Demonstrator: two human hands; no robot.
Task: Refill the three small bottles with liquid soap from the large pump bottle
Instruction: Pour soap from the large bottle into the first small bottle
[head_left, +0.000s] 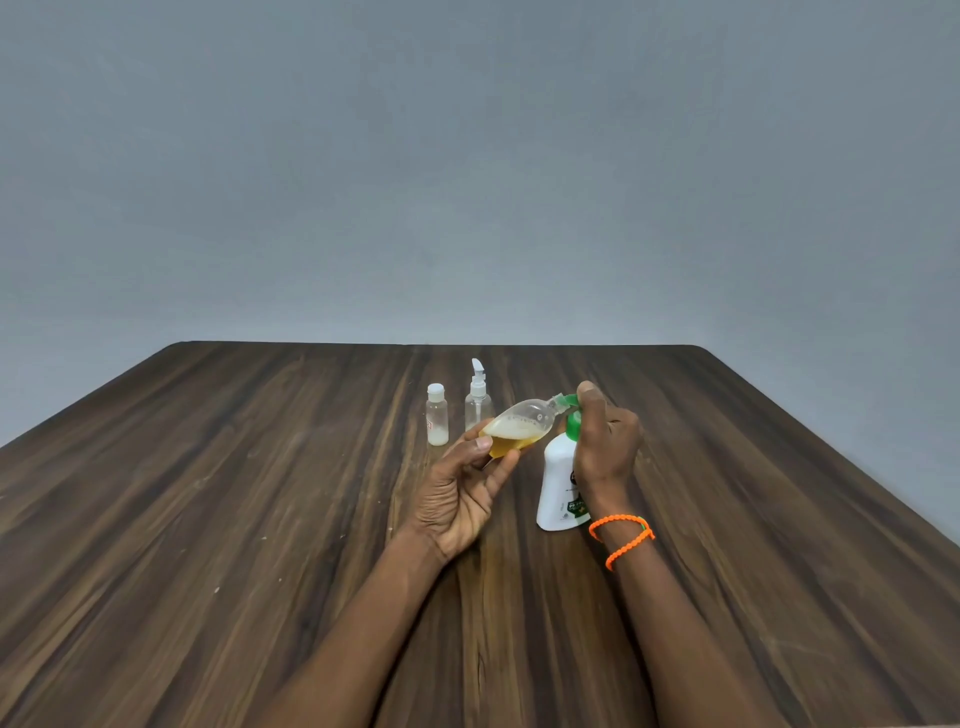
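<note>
Filling tilted small bottle (519, 428) at table (208, 493) centre: your left hand (462, 493) grips it, right hand (605, 441) presses pump bottle (558, 483) nozzle. Mouth slipping off spout risks spill.

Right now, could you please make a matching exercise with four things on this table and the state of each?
Things:
1. large pump bottle
2. small capped bottle
3. small pump bottle
4. tilted small bottle

States:
A. held in the left hand, partly filled with amber liquid
B. upright, white liquid at the bottom
C. pump under the right hand
D. upright, looks empty

Pairs: 1-C, 2-B, 3-D, 4-A
</note>
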